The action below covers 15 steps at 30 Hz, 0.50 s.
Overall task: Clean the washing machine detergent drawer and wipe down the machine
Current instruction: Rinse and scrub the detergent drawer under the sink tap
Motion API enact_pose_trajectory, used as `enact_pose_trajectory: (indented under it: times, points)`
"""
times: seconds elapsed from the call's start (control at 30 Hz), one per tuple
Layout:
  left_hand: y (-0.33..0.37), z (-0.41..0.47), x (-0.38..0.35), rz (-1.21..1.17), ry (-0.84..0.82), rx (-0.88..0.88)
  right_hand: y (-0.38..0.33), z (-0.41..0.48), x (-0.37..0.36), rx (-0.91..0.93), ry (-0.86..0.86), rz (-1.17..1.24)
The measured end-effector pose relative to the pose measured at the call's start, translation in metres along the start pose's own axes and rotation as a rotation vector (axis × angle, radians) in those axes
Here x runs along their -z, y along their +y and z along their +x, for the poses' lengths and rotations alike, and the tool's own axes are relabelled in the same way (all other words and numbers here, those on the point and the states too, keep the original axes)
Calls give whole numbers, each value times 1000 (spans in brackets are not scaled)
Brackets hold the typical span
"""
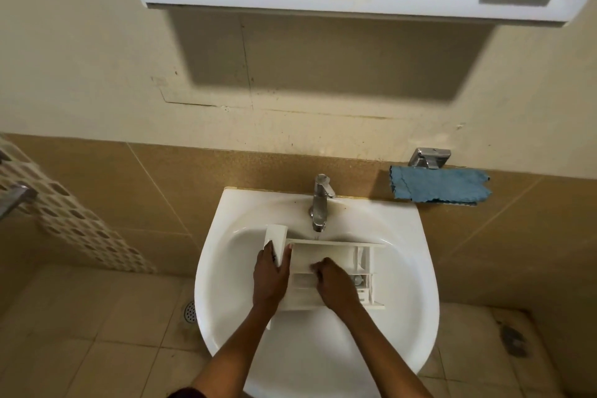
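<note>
White plastic detergent drawer (pixel 326 254), with several compartments: it lies across the bowl of the white ceramic sink (pixel 416 271), directly below the spout of the chrome tap (pixel 319 203), compartments facing up. This position probably lets tap water reach the compartments and drain into the bowl. Whether water is running cannot be told.

Head view:
- Left hand (pixel 271 276), below and left of the tap: fingers and thumb clamp the drawer's front panel, apparently steadying it.
- Right hand (pixel 336 286), below the tap: fingers curled down into a compartment, probably scrubbing. Whether they hold anything cannot be told.
- Blue microfibre cloth (pixel 439 186), right of the tap: draped under a chrome wall fitting (pixel 429 158), likely kept dry for the wipe-down.
- Washing machine: not in view.
- No brand, label or writing is readable
</note>
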<state>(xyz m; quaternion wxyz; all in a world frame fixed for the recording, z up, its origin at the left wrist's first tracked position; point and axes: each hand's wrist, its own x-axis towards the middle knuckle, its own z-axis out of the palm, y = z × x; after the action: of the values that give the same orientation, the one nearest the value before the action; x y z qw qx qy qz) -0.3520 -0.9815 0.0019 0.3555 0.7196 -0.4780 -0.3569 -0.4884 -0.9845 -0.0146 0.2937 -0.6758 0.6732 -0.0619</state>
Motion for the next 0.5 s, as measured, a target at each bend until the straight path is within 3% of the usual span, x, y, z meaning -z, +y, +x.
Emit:
enact_pose_trajectory:
  times: [0.1,0.17,0.27,0.33,0.5]
  points:
    - [-1,1,0,3,5,-3,25,1,14,-238,-22,-199]
    - [-1,1,-1,10,7,-2,13,4,14,-169,-21,-208]
    - [-1,1,-2,21,9,-4,-9,1,-2,87,-41,-83]
    - [-1,1,-2,20,2,-10,-4,-5,-1,109,-28,-39]
    - [-3,2,-2,17,10,-10,23,1,16,-227,-9,-204]
